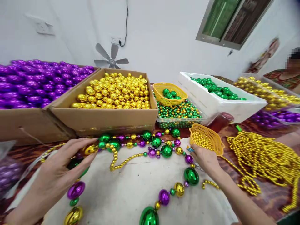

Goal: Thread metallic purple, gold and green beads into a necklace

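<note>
My left hand (58, 168) is closed on a bead necklace, with thumb and fingers around a large gold bead (90, 150). From there the necklace's purple, gold and green beads (155, 142) loop over the pale cloth (136, 197). A thin gold bead strand (127, 161) reaches from near my left fingertips to a small purple bead cluster (152, 152). My right hand (206, 156) is closed beside the yellow basket of small gold beads (219, 143). A small blue-tipped thing (190, 149) sticks out of its fingers; the rest is hidden.
Cardboard boxes of purple (30, 125) and gold beads (103, 122) stand behind. A clear tub (180, 120) carries another yellow basket (171, 90). At right are a white foam box (225, 106), piled gold strands (264, 153) and a person (286, 76).
</note>
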A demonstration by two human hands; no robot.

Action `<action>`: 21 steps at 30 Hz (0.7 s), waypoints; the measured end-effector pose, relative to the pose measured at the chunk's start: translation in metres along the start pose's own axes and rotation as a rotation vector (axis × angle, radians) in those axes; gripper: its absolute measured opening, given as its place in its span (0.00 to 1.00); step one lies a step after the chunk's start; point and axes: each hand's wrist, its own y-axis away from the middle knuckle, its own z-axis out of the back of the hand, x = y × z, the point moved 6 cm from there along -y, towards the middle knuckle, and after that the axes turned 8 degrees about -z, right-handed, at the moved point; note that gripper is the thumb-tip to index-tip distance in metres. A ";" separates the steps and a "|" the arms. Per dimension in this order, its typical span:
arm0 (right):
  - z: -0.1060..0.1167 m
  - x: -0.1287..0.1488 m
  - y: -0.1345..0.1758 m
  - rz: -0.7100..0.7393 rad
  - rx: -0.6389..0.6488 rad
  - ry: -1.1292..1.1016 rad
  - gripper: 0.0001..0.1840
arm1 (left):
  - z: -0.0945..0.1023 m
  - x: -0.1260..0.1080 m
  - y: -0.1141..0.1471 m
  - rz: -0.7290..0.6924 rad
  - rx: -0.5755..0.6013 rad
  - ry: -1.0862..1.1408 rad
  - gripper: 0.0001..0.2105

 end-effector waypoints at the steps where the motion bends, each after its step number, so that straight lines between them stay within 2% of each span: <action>1: -0.002 -0.002 0.001 0.006 0.010 -0.002 0.10 | 0.002 -0.009 -0.002 0.011 0.038 -0.004 0.19; 4: 0.003 -0.001 0.006 0.042 0.029 -0.047 0.11 | 0.010 -0.032 -0.006 0.027 0.111 0.016 0.18; 7: 0.028 0.024 0.020 0.135 0.006 -0.142 0.14 | 0.020 -0.048 -0.008 0.064 0.102 0.031 0.18; 9: 0.047 0.063 0.034 0.280 -0.005 -0.236 0.14 | 0.027 -0.058 -0.009 0.086 0.080 0.052 0.19; 12: 0.067 0.137 0.059 0.584 0.015 -0.394 0.13 | 0.034 -0.074 -0.007 0.095 0.058 0.103 0.20; 15: 0.073 0.195 0.076 0.775 0.029 -0.549 0.30 | 0.042 -0.086 -0.001 0.101 0.029 0.147 0.20; 16: 0.073 0.209 0.080 0.822 0.048 -0.602 0.32 | 0.044 -0.089 0.002 0.109 0.014 0.171 0.20; 17: 0.073 0.219 0.084 0.860 0.075 -0.651 0.29 | 0.047 -0.090 0.005 0.118 -0.002 0.199 0.20; 20: 0.081 0.227 0.091 0.918 0.182 -0.782 0.08 | 0.058 -0.086 0.014 0.157 -0.069 0.281 0.21; 21: 0.089 0.222 0.091 0.918 0.209 -0.824 0.09 | 0.064 -0.083 0.016 0.176 -0.097 0.309 0.21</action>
